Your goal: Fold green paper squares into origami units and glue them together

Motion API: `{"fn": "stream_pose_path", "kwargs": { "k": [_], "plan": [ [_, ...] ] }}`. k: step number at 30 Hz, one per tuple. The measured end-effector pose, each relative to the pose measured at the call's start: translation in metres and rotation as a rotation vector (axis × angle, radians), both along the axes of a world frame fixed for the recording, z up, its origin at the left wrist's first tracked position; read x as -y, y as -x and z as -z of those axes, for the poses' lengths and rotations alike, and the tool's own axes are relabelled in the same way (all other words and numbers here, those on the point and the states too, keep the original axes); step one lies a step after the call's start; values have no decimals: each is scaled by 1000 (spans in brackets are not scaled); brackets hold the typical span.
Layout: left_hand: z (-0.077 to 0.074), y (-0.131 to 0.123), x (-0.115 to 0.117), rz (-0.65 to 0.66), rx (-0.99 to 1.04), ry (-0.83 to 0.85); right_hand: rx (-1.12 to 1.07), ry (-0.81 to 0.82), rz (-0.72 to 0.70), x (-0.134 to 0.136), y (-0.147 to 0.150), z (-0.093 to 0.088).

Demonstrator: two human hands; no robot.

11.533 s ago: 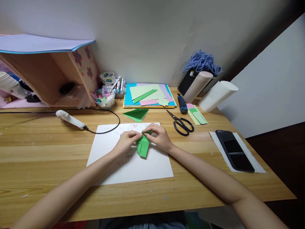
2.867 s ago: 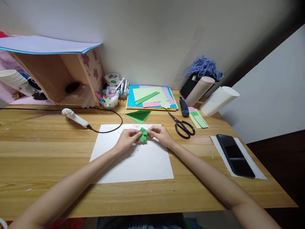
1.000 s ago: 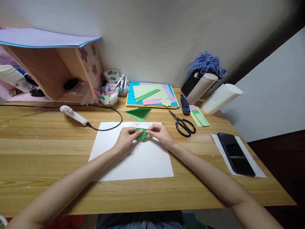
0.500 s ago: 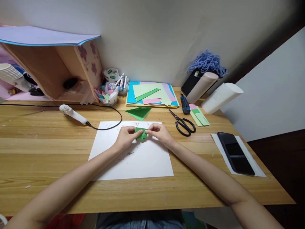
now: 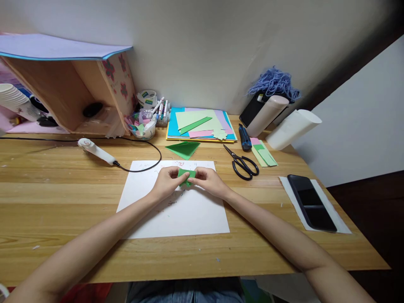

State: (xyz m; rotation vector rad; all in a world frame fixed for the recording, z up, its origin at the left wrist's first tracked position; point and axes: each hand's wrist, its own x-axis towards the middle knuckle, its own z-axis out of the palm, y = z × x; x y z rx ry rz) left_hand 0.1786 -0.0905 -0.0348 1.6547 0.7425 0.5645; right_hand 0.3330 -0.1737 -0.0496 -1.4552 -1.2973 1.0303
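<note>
A small folded piece of green paper (image 5: 185, 176) is pinched between both hands over a white sheet (image 5: 176, 210) on the wooden desk (image 5: 57, 198). My left hand (image 5: 167, 182) grips its left side with curled fingers. My right hand (image 5: 206, 181) grips its right side, fingertips pressed together on the paper. The two hands almost touch, and they hide most of the green piece.
Behind the sheet lie a green paper triangle (image 5: 183, 149), a stack of coloured paper (image 5: 202, 124), black scissors (image 5: 242, 163) and a blue cutter (image 5: 243, 138). A corded white tool (image 5: 94, 150) lies at left, a black phone (image 5: 311, 203) at right, two white rolls (image 5: 293, 128) behind.
The green paper has been folded from a longer strip into a small compact piece. Over the last second my hands have closed in on it and cover more of it.
</note>
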Motion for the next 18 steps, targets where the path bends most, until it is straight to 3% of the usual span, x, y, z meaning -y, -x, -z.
{"fn": "stream_pose_path", "kwargs": {
  "k": [6,14,18],
  "plan": [
    [2,-1,1,14,0,6,-13,1,40,-1,0,5],
    [6,-1,0,32,23,-10,23,63,30,-1,0,-2],
    [9,-2,0,30,2,-6,-98,53,10,-1,2,1]
  ]
}}
